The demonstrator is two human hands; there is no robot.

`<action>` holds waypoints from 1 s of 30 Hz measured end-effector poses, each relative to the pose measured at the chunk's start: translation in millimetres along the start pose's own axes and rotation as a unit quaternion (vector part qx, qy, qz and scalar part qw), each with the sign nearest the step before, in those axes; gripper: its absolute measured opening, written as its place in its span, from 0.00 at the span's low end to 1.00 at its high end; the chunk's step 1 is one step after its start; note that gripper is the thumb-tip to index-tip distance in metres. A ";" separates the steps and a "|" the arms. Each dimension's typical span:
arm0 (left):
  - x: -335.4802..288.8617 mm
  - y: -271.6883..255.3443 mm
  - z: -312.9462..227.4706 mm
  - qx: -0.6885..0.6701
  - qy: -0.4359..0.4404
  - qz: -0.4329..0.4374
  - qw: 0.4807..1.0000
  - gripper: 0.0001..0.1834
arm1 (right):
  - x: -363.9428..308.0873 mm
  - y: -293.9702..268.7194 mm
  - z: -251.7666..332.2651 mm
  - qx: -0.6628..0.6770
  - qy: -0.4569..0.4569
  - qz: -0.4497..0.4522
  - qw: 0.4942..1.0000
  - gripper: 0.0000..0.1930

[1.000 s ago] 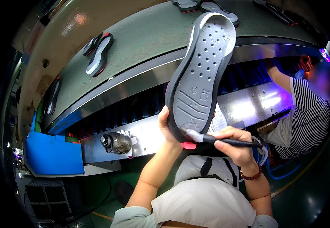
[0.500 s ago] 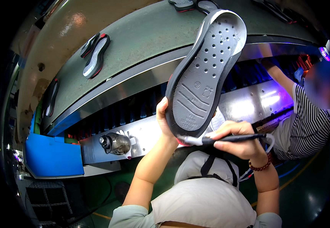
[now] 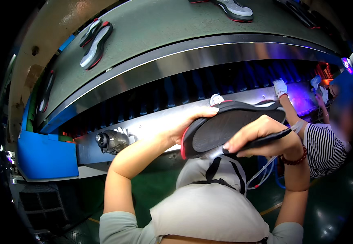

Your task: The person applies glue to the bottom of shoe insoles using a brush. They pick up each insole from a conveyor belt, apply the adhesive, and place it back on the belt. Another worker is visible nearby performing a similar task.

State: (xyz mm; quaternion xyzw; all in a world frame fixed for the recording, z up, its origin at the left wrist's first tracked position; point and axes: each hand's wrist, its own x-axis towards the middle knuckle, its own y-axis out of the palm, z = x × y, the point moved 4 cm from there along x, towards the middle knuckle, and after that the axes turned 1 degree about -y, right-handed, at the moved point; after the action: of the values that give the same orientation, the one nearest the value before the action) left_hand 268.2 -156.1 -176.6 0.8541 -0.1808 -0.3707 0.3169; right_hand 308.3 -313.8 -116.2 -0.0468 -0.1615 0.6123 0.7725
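A shoe sole [image 3: 221,132] with a black rim, a red edge and a dark, shaded inner face lies tilted sideways in front of me. My left hand [image 3: 192,122] is closed on its left end, thumb over the upper rim. In my right hand [image 3: 264,140] is a brush [image 3: 266,141] with a black handle, a thin clear tube running off its rear end. The pale bristles are at the lower edge of the sole; whether they touch it is blurred. My right hand covers part of the sole's right half.
Beyond a metal rail [image 3: 172,57], several soles [image 3: 97,46] lie on a green conveyor belt [image 3: 152,28]. A dark bottle [image 3: 112,141] stands on the metal ledge at left, near a blue box [image 3: 46,156]. At right, a co-worker in a striped shirt [image 3: 327,148] reaches out a gloved hand [image 3: 280,87].
The sole has swung from upright, its grey perforated face toward me, to lying sideways and lower. Both hands moved with it. The co-worker's gloved hand has come into view.
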 end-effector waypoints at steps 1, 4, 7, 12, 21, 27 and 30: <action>-2.0 2.5 1.8 -0.056 -0.037 0.008 0.998 0.29 | -2.1 1.3 -1.5 0.010 0.006 -0.003 1.000 0.09; -2.4 2.0 4.5 0.036 -0.053 0.023 0.998 0.31 | -9.9 15.7 -25.5 0.012 0.012 0.020 1.000 0.09; -6.2 -6.5 8.3 0.002 -0.058 -0.002 0.998 0.34 | -16.4 11.2 -9.7 -0.085 0.037 0.075 0.993 0.08; -11.4 -9.7 5.5 0.026 -0.042 0.007 0.999 0.34 | -22.4 4.1 -34.2 0.005 0.017 -0.009 1.000 0.07; -26.7 -19.8 1.5 0.005 0.039 -0.026 0.999 0.34 | -39.0 -11.0 -35.9 -0.033 0.030 -0.067 0.997 0.09; -58.2 -26.9 -13.1 -0.100 0.050 -0.030 0.993 0.30 | -44.9 2.4 20.8 -0.082 -0.016 -0.096 0.992 0.09; -13.9 -77.9 4.5 -0.183 0.162 0.170 0.955 0.31 | -46.4 7.5 34.2 0.013 -0.071 -0.233 0.970 0.10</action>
State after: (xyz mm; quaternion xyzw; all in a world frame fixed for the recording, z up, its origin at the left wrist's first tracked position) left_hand 261.4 -93.3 -224.4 0.7865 -0.1991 -0.1951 0.5512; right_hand 281.6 -360.9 -94.9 0.0456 -0.2149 0.4194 0.8808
